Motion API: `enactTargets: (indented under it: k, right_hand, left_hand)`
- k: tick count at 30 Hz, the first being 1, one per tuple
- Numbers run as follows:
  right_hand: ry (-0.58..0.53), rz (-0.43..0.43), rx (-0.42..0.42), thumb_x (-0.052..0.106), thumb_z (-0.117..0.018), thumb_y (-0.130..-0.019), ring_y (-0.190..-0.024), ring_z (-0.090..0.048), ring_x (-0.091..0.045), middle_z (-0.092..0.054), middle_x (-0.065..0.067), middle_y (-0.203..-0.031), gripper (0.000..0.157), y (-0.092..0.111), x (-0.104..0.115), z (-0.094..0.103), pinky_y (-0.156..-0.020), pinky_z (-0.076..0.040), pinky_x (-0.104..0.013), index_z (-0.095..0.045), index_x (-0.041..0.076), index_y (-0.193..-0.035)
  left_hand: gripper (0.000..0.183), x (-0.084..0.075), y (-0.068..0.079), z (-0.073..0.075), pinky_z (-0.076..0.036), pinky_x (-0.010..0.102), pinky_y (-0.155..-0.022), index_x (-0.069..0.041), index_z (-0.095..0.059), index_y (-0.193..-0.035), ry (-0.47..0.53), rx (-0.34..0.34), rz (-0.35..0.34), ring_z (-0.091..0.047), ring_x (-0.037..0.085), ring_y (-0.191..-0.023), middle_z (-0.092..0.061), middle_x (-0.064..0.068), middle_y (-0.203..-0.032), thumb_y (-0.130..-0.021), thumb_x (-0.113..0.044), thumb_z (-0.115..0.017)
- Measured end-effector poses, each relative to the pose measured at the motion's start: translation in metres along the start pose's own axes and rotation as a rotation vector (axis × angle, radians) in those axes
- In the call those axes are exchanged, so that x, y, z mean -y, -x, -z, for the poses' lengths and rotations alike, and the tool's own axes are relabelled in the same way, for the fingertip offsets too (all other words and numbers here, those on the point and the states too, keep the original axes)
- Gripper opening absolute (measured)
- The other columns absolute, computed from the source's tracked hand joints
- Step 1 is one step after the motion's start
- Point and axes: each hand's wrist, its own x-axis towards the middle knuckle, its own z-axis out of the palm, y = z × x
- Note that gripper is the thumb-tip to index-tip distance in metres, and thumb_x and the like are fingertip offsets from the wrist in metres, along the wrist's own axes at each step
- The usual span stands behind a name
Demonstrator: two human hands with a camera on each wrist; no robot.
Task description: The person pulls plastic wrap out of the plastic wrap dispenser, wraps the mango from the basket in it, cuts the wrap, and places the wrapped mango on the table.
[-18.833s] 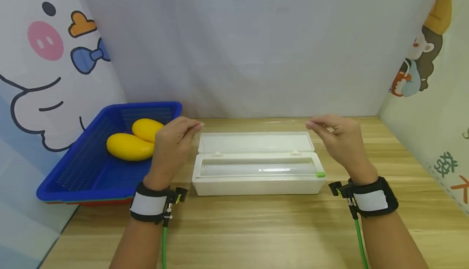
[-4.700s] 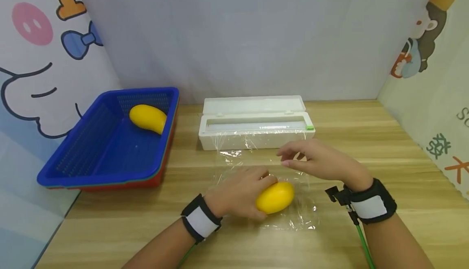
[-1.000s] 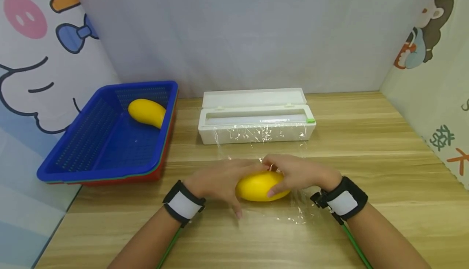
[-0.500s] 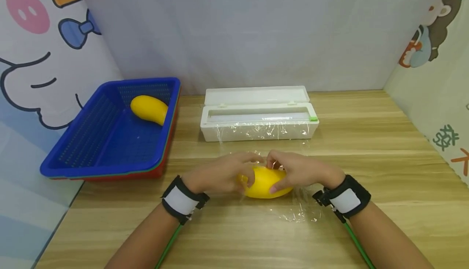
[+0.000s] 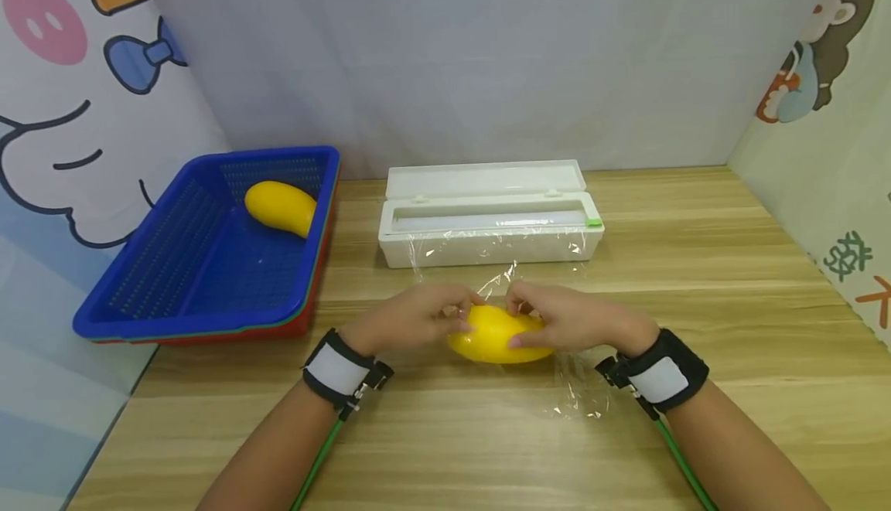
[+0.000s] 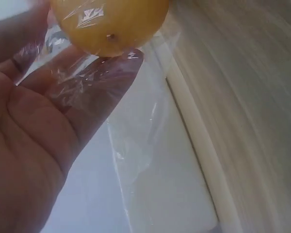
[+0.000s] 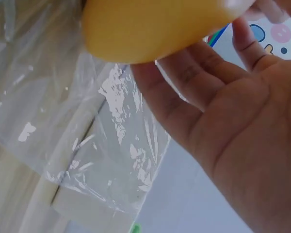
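Before the white film dispenser (image 5: 490,203), right hand (image 5: 578,321) grips the yellow mango (image 5: 497,345); left hand (image 5: 411,318) pinches cling film (image 7: 119,104) at its end. Uneven tension might tear the film.

smooth glossy mango (image 5: 496,342), shiny crinkled clear plastic film (image 7: 119,104), white plastic dispenser (image 5: 487,205), perforated plastic basket (image 5: 230,279), satin wood-grain surface (image 5: 459,449), matt cloth backdrop (image 5: 445,63)
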Motion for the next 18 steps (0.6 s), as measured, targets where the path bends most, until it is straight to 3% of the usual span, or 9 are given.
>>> enactTargets:
  k: [3, 8, 10, 15, 18]
  right_hand:
    - [-0.005, -0.014, -0.017, 0.042, -0.07, -0.083, -0.108, -0.053, -0.02, -0.058, -0.003, -0.111, 0.046, 0.001, 0.003, 0.0, -0.095, -0.047, -0.047, -0.047, 0.014, -0.112]
    - [0.009, -0.04, 0.009, 0.049, -0.08, -0.067, -0.106, -0.047, -0.013, -0.047, -0.002, -0.123, 0.086, 0.001, 0.005, -0.005, -0.095, -0.044, -0.039, -0.034, 0.016, -0.131]
    - [0.05, -0.041, 0.006, 0.047, -0.083, -0.064, -0.104, -0.046, -0.014, -0.044, -0.005, -0.124, 0.094, 0.002, 0.005, -0.008, -0.094, -0.044, -0.038, -0.029, 0.014, -0.133]
    - [0.133, -0.031, -0.057, 0.031, -0.087, -0.064, -0.101, -0.044, -0.021, -0.043, -0.012, -0.114, 0.083, 0.006, 0.006, -0.005, -0.089, -0.044, -0.041, -0.031, 0.007, -0.121]
    - [0.224, -0.035, -0.094, 0.032, -0.085, -0.066, -0.092, -0.043, -0.02, -0.043, -0.009, -0.103, 0.069, 0.009, 0.01, 0.0, -0.079, -0.044, -0.037, -0.036, 0.007, -0.109]
  left_hand:
    - [0.022, 0.002, -0.001, -0.001, -0.053, 0.033, -0.084, -0.011, -0.059, -0.117, -0.005, -0.038, 0.037, -0.055, 0.007, -0.096, -0.066, 0.004, -0.11, -0.096, -0.019, -0.056]
    - [0.012, 0.007, -0.003, -0.003, -0.054, 0.034, -0.077, -0.01, -0.056, -0.108, 0.012, -0.116, 0.074, -0.056, 0.01, -0.087, -0.066, 0.005, -0.103, -0.098, -0.017, -0.052]
    - [0.01, 0.009, -0.004, -0.004, -0.054, 0.033, -0.072, -0.01, -0.055, -0.105, 0.021, -0.146, 0.089, -0.056, 0.01, -0.081, -0.067, 0.004, -0.098, -0.098, -0.017, -0.052]
    - [0.01, 0.011, -0.004, -0.004, -0.052, 0.031, -0.068, -0.008, -0.054, -0.104, 0.055, -0.183, 0.139, -0.054, 0.012, -0.077, -0.066, 0.004, -0.098, -0.098, -0.016, -0.052]
    - [0.009, 0.012, -0.005, -0.003, -0.05, 0.029, -0.064, -0.007, -0.052, -0.101, 0.057, -0.185, 0.156, -0.052, 0.013, -0.074, -0.065, 0.005, -0.096, -0.099, -0.016, -0.051]
